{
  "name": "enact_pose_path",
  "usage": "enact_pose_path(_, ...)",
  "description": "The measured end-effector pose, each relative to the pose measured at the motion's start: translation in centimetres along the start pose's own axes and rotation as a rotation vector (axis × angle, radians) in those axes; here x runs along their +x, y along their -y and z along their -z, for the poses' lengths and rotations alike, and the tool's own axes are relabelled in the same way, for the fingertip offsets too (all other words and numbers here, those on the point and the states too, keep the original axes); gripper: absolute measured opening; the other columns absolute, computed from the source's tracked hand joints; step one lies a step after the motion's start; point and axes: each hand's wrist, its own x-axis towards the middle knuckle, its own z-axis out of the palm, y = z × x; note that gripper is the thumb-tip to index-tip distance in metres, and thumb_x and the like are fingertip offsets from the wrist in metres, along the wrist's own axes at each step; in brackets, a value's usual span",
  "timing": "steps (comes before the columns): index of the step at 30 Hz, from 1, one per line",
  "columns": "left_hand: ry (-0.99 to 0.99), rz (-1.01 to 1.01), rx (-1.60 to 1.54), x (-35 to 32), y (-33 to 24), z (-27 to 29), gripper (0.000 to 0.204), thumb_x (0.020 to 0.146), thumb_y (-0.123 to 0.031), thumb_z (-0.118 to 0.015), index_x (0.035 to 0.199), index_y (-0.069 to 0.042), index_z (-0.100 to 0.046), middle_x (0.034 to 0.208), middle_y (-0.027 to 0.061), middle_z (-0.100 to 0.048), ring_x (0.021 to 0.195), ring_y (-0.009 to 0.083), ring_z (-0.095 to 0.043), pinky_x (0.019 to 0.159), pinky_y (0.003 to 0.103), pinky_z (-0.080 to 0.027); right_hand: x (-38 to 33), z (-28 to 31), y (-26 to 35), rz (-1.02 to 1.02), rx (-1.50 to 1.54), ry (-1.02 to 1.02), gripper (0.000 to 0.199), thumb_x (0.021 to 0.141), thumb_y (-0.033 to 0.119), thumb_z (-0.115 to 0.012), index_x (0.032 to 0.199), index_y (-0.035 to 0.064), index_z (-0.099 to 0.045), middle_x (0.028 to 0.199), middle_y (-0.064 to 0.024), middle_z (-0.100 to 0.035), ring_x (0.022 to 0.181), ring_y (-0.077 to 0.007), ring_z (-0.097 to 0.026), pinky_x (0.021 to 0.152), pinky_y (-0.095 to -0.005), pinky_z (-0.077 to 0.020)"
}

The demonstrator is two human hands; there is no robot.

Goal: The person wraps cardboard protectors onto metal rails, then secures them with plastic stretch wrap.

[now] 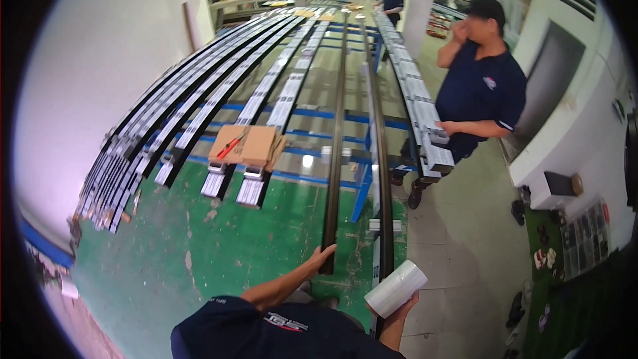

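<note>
**At the near end of the long rails**

Low in the middle of the frame, my left hand [323, 254] lies with fingers spread on the near end of a long dark metal rail [335, 153]; it rests on the end rather than clenching it. My right hand [403, 304], just right of centre at the lower edge, grasps a roll of clear plastic wrap [395, 288] from below, fingers curled under it. That roll is a short white-looking cylinder, tilted, with one flat end facing lower left; I cannot tell whether any film is pulled loose.

For containers, I see only a flattened brown cardboard box [249, 145] left of centre, lying across two silver rails, with a red-handled tool [230, 147] on top; if anything else is inside it, that is hidden. At the far right, a dark tray [585, 236] on a green mat holds small items too blurred to name.

My rail is narrow, dark brown and glossy, running from my fingers up toward the top centre, bent by the lens. A second dark rail [380, 159] lies just right of it, its near end beside the roll. Both rest on a blue frame [362, 193] above a green floor [199, 252]. Bundles of silver and black profiles [173, 113] fan out in the upper left. Upper right, a person in a dark shirt [480, 90] stands by a cart of silver profiles [419, 106], one hand on them.
</note>
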Motion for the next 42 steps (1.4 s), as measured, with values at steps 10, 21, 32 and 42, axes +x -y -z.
enact_pose_path(10, 0.32, 0.015, 0.346, 5.4, 3.1, -1.8, 0.128, 0.073, -0.076, -0.07, 0.155, 0.004, -0.014, 0.152, 0.0292, -0.035, 0.134, 0.0394, -0.046, 0.103, 0.055, -0.045, -3.3, -10.3, -2.0, 0.11, -0.171, -0.101, 0.063, 0.098, 0.055, -0.031, 0.13, 0.0057, -0.055, 0.111, -0.019, -0.067, 0.095, -0.0381, -0.068, 0.088, -0.0501, -0.0562)
enact_pose_path(21, 0.349, -0.259, 0.381, 4.5, -6.0, 28.3, 0.067, 0.092, -0.054, -0.063, 0.135, -0.003, -0.056, 0.116, 0.0093, -0.067, 0.098, 0.0179, -0.066, 0.077, 0.033, -0.055, -2.1, -15.2, -16.2, -0.053, 0.002, 0.248, 0.085, 0.09, 0.074, -0.04, 0.148, 0.0114, -0.039, 0.131, -0.0229, -0.057, 0.11, -0.0429, -0.062, 0.092, -0.0589, -0.0535)
enact_pose_path(32, -0.513, -0.326, 0.116, 13.3, -25.6, 57.9, 0.103, 0.074, -0.063, -0.077, 0.142, 0.006, -0.044, 0.122, 0.0167, -0.06, 0.102, 0.0243, -0.062, 0.083, 0.043, -0.053, 4.5, -31.8, -33.8, -0.293, 0.274, 0.446, 0.087, 0.089, 0.064, -0.055, 0.154, 0.0129, -0.028, 0.151, -0.0283, -0.035, 0.131, -0.0467, -0.047, 0.106, -0.0635, -0.0409)
enact_pose_path(42, -0.216, -0.051, 0.219, 27.7, -31.5, 60.3, 0.113, 0.066, -0.067, -0.081, 0.141, 0.009, -0.044, 0.138, 0.024, -0.054, 0.12, 0.0321, -0.058, 0.092, 0.049, -0.049, 13.8, -43.1, -43.7, -0.457, 0.174, 0.477, 0.108, 0.075, 0.071, -0.068, 0.155, 0.0121, -0.025, 0.154, -0.0239, -0.033, 0.141, -0.047, -0.033, 0.108, -0.0645, -0.038)
